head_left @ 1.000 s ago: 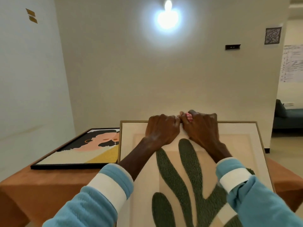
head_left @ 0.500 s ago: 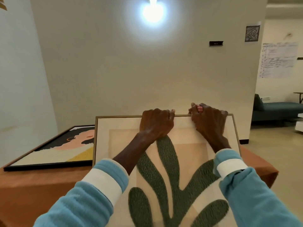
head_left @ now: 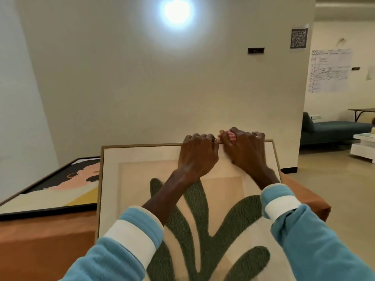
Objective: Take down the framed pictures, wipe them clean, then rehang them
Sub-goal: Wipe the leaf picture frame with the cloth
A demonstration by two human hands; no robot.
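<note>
A wood-framed picture (head_left: 129, 179) with green leaf shapes on a beige ground tilts up toward me. My left hand (head_left: 197, 154) grips its top edge, fingers curled over the frame. My right hand (head_left: 244, 151) grips the same edge just to the right, with a small red-and-white striped cloth (head_left: 231, 136) bunched between its fingers. The two hands nearly touch. A second picture (head_left: 50, 191) in a black frame, showing a figure in pink, black and yellow, lies flat on the orange-brown table (head_left: 46, 240) to the left.
A plain cream wall (head_left: 152, 88) stands right behind the table, lit by a bright lamp spot. On it are a small black fitting (head_left: 256, 50) and a QR code sheet (head_left: 298, 38). A teal sofa (head_left: 334, 130) and white low table (head_left: 364, 147) stand at far right.
Both hands have slid rightward along the frame's top edge and come back close together after parting. My view has swung right, so the black-framed picture sits further left.
</note>
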